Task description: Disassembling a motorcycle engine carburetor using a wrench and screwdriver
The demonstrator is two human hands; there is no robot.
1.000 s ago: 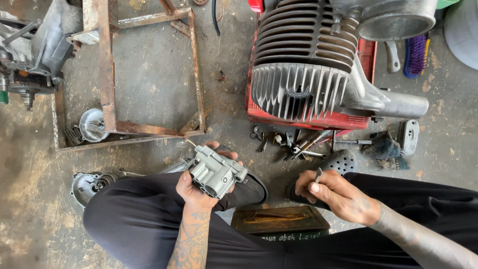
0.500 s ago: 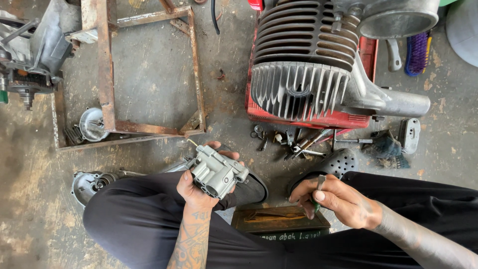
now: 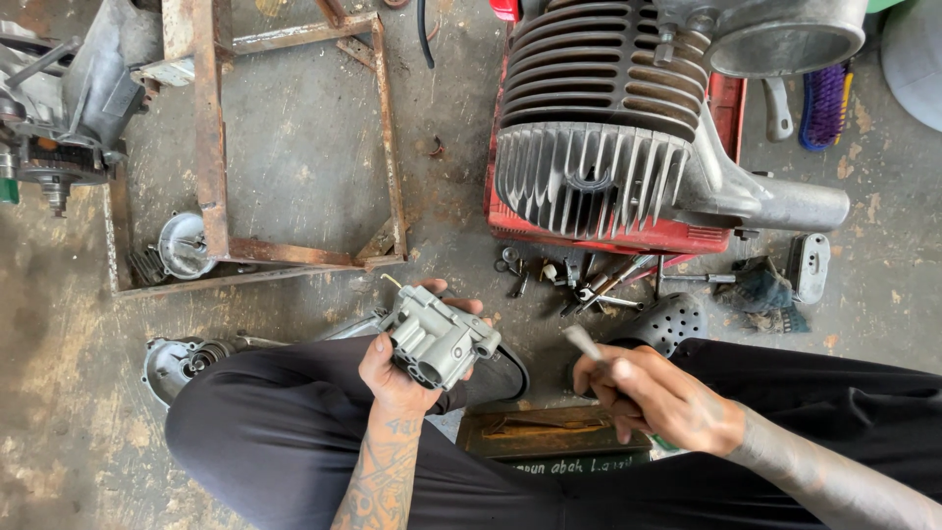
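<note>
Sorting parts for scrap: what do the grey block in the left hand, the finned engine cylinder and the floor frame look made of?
The small grey block-shaped part in the left hand looks like cast aluminium: matt pale grey, rounded cast edges. The big finned engine cylinder seems cast metal too, its upper fins dark and its lower ones dull silver. The rectangular floor frame is probably steel, given its orange-brown rust.

A flat, rectangular wooden box [image 3: 549, 437] lies on the floor near the person, between the knees, brown on top. Its near edge carries a dark green strip of label [image 3: 579, 465] with pale lettering. No screens or signs show elsewhere
</note>
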